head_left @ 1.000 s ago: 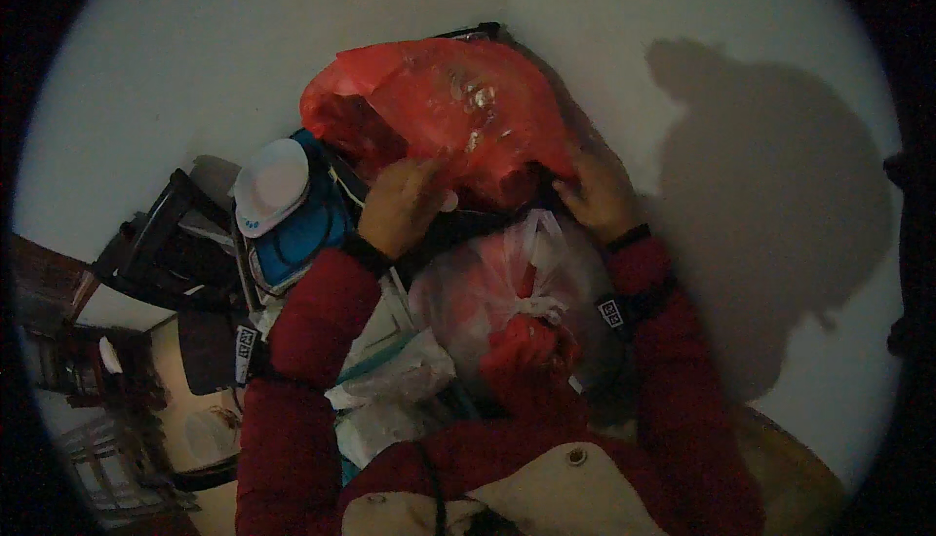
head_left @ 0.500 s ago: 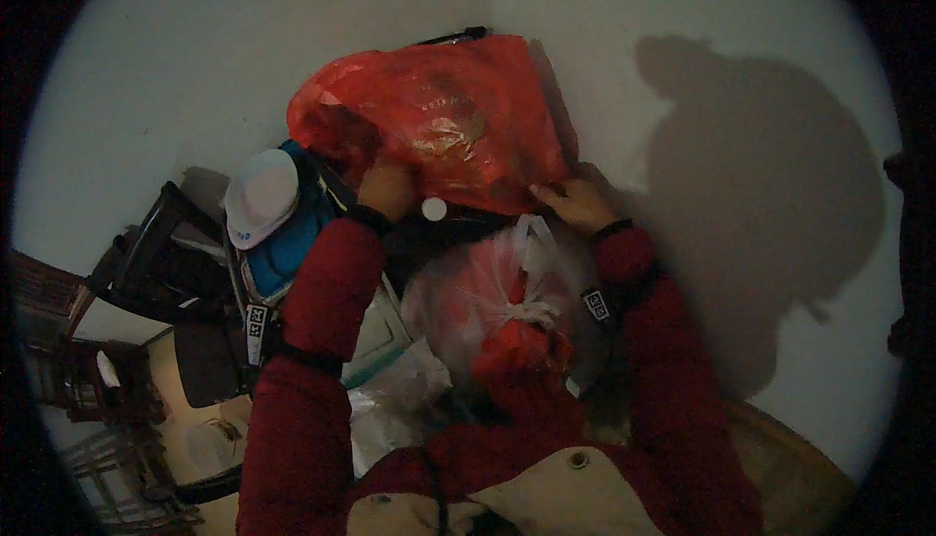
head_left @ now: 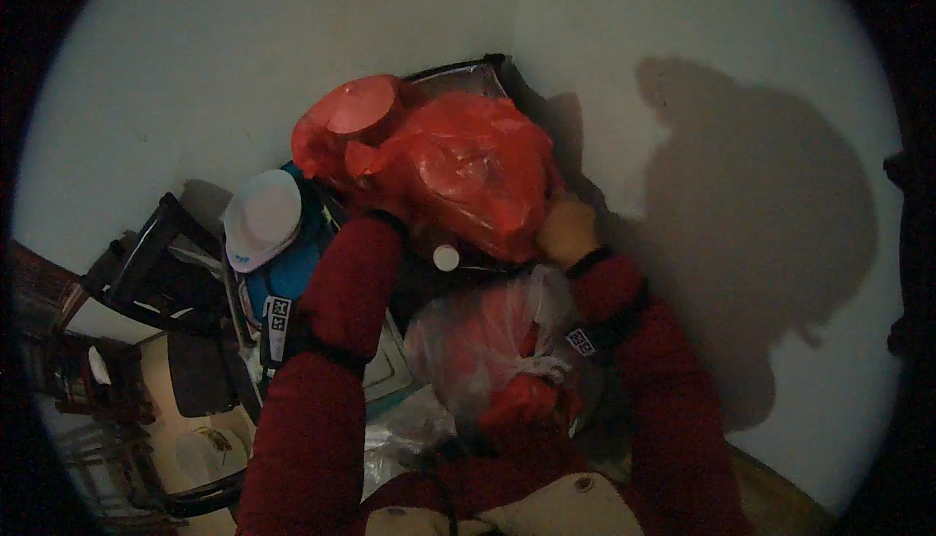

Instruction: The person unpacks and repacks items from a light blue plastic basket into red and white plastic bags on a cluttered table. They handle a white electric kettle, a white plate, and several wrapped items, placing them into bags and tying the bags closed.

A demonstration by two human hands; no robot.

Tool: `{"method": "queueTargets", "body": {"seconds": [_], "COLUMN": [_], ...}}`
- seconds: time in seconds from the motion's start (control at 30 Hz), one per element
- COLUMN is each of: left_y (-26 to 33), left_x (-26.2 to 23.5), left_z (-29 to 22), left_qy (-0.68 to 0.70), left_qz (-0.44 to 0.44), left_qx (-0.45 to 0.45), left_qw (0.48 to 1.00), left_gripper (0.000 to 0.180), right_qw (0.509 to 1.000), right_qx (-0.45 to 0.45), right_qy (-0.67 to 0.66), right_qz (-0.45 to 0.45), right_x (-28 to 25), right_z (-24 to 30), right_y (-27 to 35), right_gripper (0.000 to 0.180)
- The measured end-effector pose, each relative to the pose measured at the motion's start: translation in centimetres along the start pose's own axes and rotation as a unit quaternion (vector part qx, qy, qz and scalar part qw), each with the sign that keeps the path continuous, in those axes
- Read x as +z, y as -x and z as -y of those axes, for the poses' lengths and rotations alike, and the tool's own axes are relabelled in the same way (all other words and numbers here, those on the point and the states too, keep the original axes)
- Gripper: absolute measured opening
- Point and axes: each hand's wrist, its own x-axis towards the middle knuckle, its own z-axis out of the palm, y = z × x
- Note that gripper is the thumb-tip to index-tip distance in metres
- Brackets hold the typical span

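Observation:
A crumpled red plastic bag [head_left: 468, 166] lies in front of me, bulging at its upper left around a round, flat-topped shape [head_left: 363, 107]. At the bag's right edge my right hand [head_left: 568, 229] is closed, gripping the plastic with its fingers curled in. My left sleeve [head_left: 346, 287] reaches up to the bag's lower left side, where the red plastic hides the left hand and its fingers. Between my wrists, just below the bag, shows a small white round cap [head_left: 446, 258]. Nearer to me sits a knotted see-through plastic bag [head_left: 487, 326] with red contents.
A white, oval-brimmed thing [head_left: 263, 219] rests on a blue item [head_left: 283, 287] at the left. Beyond it is a black frame [head_left: 156, 263]. Pale walls [head_left: 604, 39] meet in a corner behind the red bag. Clear plastic wrap [head_left: 405, 439] lies near my body.
The red bag has gone from spread flat to bunched, and a dark-edged thing behind it shows more. My left hand has slipped out of sight under the bag; my right hand has curled at its edge.

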Motion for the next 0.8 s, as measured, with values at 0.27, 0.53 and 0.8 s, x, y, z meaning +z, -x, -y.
{"method": "queueTargets", "body": {"seconds": [0.27, 0.53, 0.8], "left_y": [7.8, 29.8, 57.5], "left_x": [-6.8, -2.8, 17.1], "left_z": [-0.9, 11.8, 6.7], "left_qy": [0.048, 0.391, 0.439], "left_qz": [-0.023, -0.099, 0.109], "left_qx": [0.138, -0.122, -0.444], "left_qw": [0.989, 0.907, 0.774], "left_gripper": [0.034, 0.040, 0.047], "right_qw": [0.981, 0.956, 0.885], "right_qx": [-0.083, -0.129, -0.263], "right_qy": [-0.127, -0.240, -0.322], "right_qz": [-0.118, -0.109, 0.209], "right_x": [3.0, -7.7, -5.6], "right_z": [-0.2, 1.1, 13.9], "right_y": [-3.4, 4.8, 21.2], "right_gripper": [0.053, 0.045, 0.061]}}
